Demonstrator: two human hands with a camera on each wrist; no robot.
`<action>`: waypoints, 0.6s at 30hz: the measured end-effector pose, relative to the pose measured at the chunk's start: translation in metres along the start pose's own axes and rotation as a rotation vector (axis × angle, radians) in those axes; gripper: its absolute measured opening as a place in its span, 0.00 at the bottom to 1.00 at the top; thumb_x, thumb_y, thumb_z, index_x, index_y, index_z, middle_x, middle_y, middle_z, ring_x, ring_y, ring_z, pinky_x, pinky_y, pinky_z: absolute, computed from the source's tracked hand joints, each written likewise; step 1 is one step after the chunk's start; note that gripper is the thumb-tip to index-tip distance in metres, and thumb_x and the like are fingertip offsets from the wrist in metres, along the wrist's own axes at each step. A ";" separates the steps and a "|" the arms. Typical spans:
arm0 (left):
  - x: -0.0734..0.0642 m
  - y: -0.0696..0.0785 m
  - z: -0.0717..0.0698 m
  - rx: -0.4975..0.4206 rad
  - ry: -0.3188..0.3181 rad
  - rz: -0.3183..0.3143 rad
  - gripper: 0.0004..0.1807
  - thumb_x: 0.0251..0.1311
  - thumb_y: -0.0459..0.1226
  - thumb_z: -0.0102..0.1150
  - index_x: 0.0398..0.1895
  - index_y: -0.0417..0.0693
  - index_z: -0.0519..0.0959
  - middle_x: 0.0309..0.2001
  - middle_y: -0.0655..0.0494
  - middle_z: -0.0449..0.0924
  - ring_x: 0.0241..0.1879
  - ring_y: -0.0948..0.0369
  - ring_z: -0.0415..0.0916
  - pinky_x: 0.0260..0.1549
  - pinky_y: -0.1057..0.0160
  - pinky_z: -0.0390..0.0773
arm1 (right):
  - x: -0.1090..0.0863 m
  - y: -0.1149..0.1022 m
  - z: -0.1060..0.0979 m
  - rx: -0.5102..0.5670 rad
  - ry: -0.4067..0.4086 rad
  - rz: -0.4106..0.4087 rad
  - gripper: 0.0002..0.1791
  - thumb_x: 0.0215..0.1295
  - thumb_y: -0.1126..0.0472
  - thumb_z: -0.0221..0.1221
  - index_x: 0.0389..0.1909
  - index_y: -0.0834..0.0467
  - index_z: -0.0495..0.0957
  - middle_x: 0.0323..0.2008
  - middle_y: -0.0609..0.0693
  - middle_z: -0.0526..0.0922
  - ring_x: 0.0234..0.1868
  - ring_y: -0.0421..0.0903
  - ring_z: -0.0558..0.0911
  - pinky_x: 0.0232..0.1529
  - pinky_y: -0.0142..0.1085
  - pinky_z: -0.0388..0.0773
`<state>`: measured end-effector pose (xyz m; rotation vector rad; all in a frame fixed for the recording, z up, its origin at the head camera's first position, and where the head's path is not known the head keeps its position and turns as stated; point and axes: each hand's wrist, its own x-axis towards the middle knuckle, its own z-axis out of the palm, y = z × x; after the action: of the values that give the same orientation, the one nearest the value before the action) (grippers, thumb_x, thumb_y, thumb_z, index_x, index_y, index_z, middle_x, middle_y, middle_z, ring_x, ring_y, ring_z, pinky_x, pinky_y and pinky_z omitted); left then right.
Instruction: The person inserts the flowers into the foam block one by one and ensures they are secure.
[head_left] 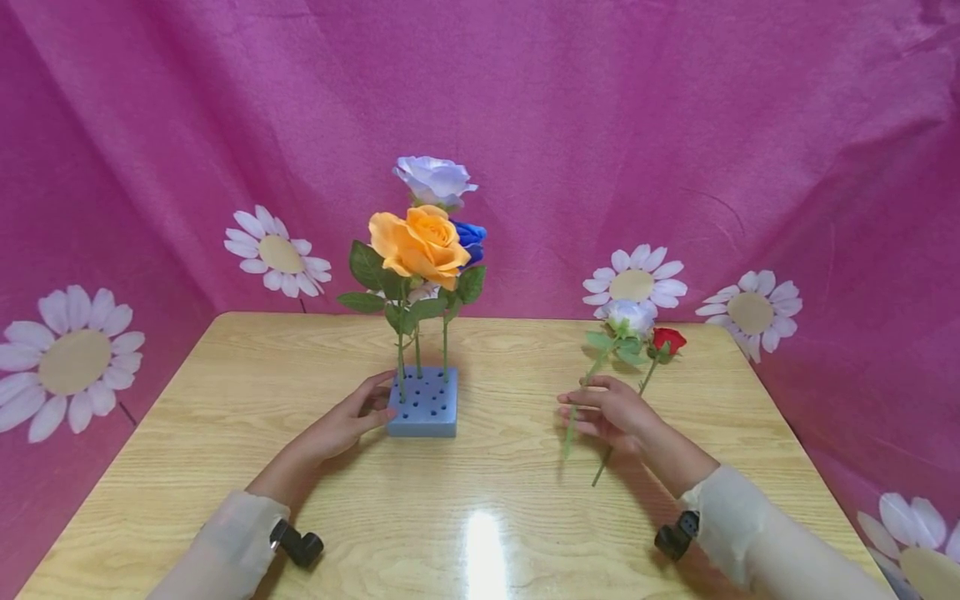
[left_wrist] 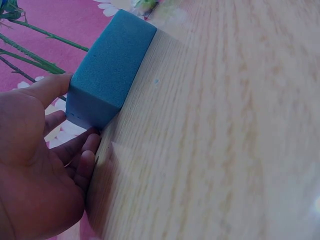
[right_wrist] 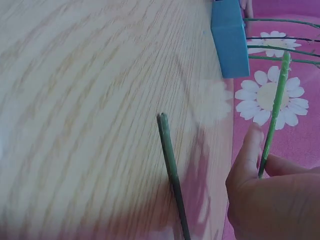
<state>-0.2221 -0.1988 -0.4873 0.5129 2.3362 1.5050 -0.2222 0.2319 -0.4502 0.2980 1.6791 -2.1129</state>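
Note:
A blue foam block with rows of holes stands left of the table's middle, an orange rose, a pale lavender rose and a blue rose upright in it. My left hand holds the block's left side, thumb at the front corner and fingers toward the back; the left wrist view shows the thumb touching the block. My right hand pinches the green stem of a pale white rose, raised and slanted. Beneath that hand, a red rose lies on the table.
The light wood table has a bright glare near its front edge. A pink curtain printed with white daisies hangs behind and at both sides. The red rose's dark stem points toward the front of the table.

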 end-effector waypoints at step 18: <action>0.000 -0.001 0.000 0.004 -0.002 0.010 0.37 0.78 0.41 0.54 0.82 0.47 0.50 0.73 0.31 0.62 0.66 0.42 0.68 0.63 0.47 0.67 | -0.004 0.009 0.016 0.045 -0.014 -0.039 0.18 0.77 0.73 0.50 0.61 0.69 0.57 0.40 0.53 0.90 0.40 0.47 0.90 0.47 0.40 0.84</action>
<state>-0.2227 -0.1992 -0.4883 0.5279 2.3390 1.5040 -0.2131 0.2155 -0.4527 0.2655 1.6442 -2.1783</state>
